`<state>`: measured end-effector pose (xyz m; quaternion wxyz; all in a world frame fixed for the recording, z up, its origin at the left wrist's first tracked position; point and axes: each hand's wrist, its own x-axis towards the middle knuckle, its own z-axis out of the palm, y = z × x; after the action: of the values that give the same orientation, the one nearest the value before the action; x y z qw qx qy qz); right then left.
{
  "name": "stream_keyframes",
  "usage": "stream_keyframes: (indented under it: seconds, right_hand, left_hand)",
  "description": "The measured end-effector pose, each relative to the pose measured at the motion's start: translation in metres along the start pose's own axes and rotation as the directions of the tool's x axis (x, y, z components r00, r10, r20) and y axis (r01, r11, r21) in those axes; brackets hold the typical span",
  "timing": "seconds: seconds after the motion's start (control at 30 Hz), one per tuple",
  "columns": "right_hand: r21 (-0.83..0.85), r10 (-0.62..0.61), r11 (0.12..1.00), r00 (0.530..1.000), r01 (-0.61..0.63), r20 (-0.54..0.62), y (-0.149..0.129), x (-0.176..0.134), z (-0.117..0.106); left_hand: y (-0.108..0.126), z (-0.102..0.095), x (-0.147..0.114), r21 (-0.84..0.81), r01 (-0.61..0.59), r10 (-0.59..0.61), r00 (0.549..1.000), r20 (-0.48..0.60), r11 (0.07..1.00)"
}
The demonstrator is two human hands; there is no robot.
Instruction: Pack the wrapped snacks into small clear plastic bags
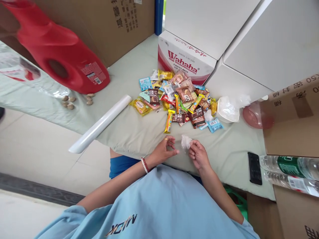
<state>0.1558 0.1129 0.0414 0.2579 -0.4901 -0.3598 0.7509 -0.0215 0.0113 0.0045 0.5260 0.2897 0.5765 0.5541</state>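
Between the fingertips of my right hand [198,155] is a small crumpled piece of clear plastic film [185,141], pinched at its right end. To its left, my left hand [163,151] is open with loosely bent fingers, the thumb apart from them and nothing held. Just beyond both hands lies a heap of wrapped snacks [184,94] in brown, yellow, blue and pink packets. A yellow stick-shaped packet [169,121] lies nearest my left hand. Right of the heap, a white bowl [228,114] has clear plastic in and over it.
A white plastic roll [101,124] juts over the table's front edge. At left stand a red jug [72,49] and several nuts [70,106]. Behind the heap is a Wahaha carton [185,61]. A phone [254,168] and a green-labelled bottle [290,166] lie at right.
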Motion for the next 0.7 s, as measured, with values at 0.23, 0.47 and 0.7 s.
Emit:
stream_keyframes:
  seconds: [0.23, 0.47, 0.7]
  right_hand:
    - [0.03, 0.094, 0.995, 0.988, -0.099, 0.125, 0.012, -0.001, 0.005]
    - [-0.19, -0.214, 0.952, 0.965, 0.241, 0.154, 0.009, -0.009, -0.007]
    - [-0.064, -0.098, 0.993, 0.995, 0.098, 0.0, -0.003, 0.001, -0.015]
  left_hand:
    - [0.001, -0.005, 0.004, -0.016, 0.01, -0.011, 1.0, -0.021, 1.0]
    - [0.014, -0.01, -0.005, 0.008, 0.033, -0.034, 0.991, 0.129, 0.999]
    - [0.005, -0.006, -0.007, 0.122, -0.013, 0.01, 0.999, 0.032, 0.992]
